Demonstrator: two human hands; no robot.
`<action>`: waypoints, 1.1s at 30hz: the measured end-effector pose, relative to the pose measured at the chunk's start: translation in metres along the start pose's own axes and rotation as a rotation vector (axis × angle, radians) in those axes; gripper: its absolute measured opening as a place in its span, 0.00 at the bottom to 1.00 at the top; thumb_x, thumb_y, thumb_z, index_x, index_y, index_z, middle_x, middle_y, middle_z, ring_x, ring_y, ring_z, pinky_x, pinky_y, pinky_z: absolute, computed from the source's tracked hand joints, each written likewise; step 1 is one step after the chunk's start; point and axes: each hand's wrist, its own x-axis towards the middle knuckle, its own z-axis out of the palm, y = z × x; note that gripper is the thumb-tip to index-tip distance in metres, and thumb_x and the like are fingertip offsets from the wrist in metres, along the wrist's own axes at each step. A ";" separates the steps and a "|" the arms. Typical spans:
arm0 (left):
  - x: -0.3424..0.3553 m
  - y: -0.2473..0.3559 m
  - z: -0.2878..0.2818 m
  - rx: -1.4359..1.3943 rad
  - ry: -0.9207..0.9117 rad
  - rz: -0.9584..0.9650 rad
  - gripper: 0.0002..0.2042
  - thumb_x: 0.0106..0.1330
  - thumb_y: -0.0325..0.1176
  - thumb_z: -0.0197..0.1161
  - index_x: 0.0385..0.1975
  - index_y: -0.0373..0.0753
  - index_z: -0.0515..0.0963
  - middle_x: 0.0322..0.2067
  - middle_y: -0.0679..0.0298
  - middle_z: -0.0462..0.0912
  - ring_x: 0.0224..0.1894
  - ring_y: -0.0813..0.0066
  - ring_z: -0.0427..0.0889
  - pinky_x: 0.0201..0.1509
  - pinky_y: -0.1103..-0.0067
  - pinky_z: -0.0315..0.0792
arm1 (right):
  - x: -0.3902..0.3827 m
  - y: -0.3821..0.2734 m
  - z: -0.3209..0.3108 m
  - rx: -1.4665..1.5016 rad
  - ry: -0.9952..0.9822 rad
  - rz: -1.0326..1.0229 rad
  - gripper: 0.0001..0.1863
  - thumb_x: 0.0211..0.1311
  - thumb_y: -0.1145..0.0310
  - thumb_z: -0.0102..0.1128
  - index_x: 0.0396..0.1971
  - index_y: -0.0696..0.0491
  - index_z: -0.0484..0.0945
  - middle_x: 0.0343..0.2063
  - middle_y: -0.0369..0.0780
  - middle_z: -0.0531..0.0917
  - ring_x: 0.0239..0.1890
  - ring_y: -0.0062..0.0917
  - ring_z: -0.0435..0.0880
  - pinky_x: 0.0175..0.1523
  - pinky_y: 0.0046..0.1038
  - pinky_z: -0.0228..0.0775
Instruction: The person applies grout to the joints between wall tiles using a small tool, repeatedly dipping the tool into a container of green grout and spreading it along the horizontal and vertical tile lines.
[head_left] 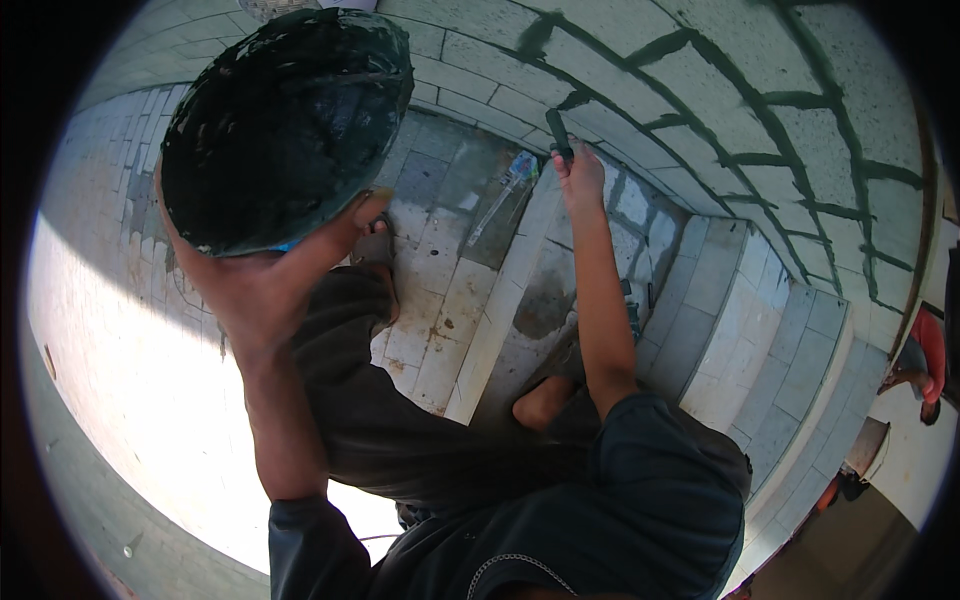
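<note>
My left hand (265, 295) is wrapped round the underside of a round bowl (388, 45), which is tilted so that its inside shows. Dark wet grout (275, 140) coats the bowl's inside and rim. Closed on a narrow, grout-smeared spatula (558, 128), my right hand (582, 182) is at the tiled wall (720, 95), close to its lower courses. The spatula's exact shape is hard to make out. Dark green grout lines fill the wide upper joints, while thinner joints run lower down.
My legs straddle tiled steps (500, 310); more steps (740, 320) rise at the right. A clear plastic piece (505, 195) lies on the lower tread, beyond my foot (375, 245). Far right are a person in red (930, 355) and a bucket (868, 447). Sunlit paving spreads at the left.
</note>
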 end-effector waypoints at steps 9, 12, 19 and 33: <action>-0.002 0.000 0.000 -0.054 -0.038 -0.013 0.45 0.36 0.23 0.82 0.59 0.29 0.63 0.50 0.50 0.77 0.49 0.60 0.82 0.50 0.70 0.83 | 0.010 -0.018 0.005 0.500 0.091 0.156 0.09 0.68 0.76 0.53 0.43 0.67 0.73 0.37 0.50 0.82 0.36 0.34 0.85 0.38 0.22 0.86; -0.002 0.003 0.001 -0.015 -0.014 -0.037 0.46 0.36 0.23 0.83 0.59 0.29 0.62 0.51 0.50 0.76 0.50 0.60 0.81 0.51 0.69 0.83 | 0.007 -0.028 0.009 0.559 0.092 0.146 0.10 0.68 0.76 0.54 0.43 0.67 0.72 0.37 0.50 0.81 0.37 0.35 0.85 0.39 0.22 0.86; -0.003 0.002 -0.002 -0.010 -0.008 -0.028 0.47 0.37 0.24 0.83 0.60 0.29 0.61 0.51 0.51 0.76 0.51 0.61 0.81 0.52 0.70 0.82 | -0.014 -0.043 0.012 0.623 -0.042 0.103 0.08 0.66 0.78 0.53 0.41 0.68 0.73 0.36 0.50 0.81 0.37 0.33 0.85 0.38 0.22 0.86; 0.006 0.008 0.020 -0.135 0.017 -0.037 0.45 0.40 0.22 0.80 0.62 0.33 0.62 0.49 0.55 0.79 0.49 0.67 0.82 0.53 0.73 0.78 | 0.012 0.004 0.013 0.389 0.260 0.141 0.11 0.71 0.77 0.46 0.45 0.70 0.70 0.38 0.52 0.81 0.38 0.37 0.86 0.39 0.23 0.87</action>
